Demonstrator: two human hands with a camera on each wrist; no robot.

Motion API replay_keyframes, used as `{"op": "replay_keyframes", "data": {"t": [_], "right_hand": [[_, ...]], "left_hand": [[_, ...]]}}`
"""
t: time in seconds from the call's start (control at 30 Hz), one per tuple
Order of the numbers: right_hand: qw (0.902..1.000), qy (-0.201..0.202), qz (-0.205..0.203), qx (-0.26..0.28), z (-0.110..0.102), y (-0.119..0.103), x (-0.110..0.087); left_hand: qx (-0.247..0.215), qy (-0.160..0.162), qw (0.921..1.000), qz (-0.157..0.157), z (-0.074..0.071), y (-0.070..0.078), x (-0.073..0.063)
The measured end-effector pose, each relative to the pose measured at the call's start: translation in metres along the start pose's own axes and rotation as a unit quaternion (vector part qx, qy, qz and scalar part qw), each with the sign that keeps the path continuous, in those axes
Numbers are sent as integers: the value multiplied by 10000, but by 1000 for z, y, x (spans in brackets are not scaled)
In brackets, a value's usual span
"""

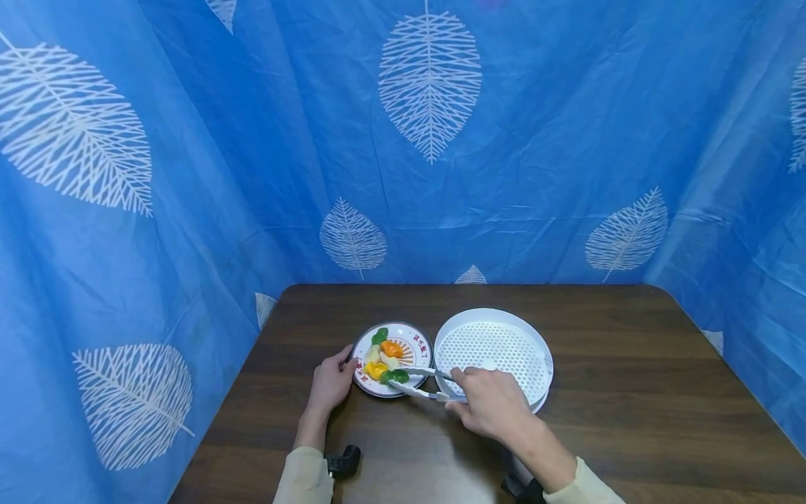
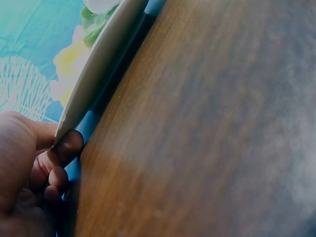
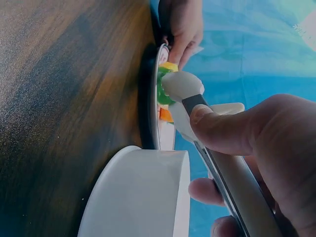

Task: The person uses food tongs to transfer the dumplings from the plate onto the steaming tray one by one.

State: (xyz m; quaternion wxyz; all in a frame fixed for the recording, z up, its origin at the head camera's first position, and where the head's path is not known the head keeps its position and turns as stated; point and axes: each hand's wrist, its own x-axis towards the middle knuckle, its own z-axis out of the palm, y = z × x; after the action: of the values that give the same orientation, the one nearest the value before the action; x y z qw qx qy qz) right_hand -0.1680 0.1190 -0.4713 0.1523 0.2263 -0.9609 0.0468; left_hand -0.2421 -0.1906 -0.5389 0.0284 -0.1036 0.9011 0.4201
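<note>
A white plate (image 1: 419, 344) with a dark rim stripe lies left of centre on the table. On it sit several small lumpy pieces like dumplings, among them a yellow piece (image 1: 376, 369), an orange piece (image 1: 392, 348) and a green piece (image 1: 394, 376). My left hand (image 1: 334, 381) pinches the plate's left edge, thumb above and a finger below in the left wrist view. My right hand (image 1: 494, 402) grips metal tongs (image 3: 232, 173) with pale tips. Those tips lie around the near green piece; contact is not clear.
A round white steamer basket (image 1: 494, 346) with a perforated base stands just right of the plate, partly behind my right hand. The brown wooden table (image 1: 630, 378) extends further right. A blue curtain (image 1: 535, 140) with white leaf prints hangs behind and at both sides.
</note>
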Motion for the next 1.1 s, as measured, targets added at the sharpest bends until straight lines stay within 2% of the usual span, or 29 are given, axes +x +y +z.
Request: {"op": "replay_keyframes", "data": {"t": [0.23, 0.5, 0.63, 0.83, 1.1], "right_hand": [[9995, 298, -136, 53, -1, 0, -4], [9995, 301, -73, 77, -3, 3, -9], [9990, 258, 182, 304, -11, 7, -12], [9946, -120, 736, 727, -27, 16, -15], [9907, -112, 1017, 896, -40, 35, -26]], "left_hand": [[-23, 1, 10000, 19, -1, 0, 1], [-10, 30, 10000, 61, -1, 1, -1], [-23, 40, 10000, 88, -1, 1, -1], [-12, 4, 10000, 44, -1, 2, -2], [-18, 3, 10000, 0, 0, 1, -1]]}}
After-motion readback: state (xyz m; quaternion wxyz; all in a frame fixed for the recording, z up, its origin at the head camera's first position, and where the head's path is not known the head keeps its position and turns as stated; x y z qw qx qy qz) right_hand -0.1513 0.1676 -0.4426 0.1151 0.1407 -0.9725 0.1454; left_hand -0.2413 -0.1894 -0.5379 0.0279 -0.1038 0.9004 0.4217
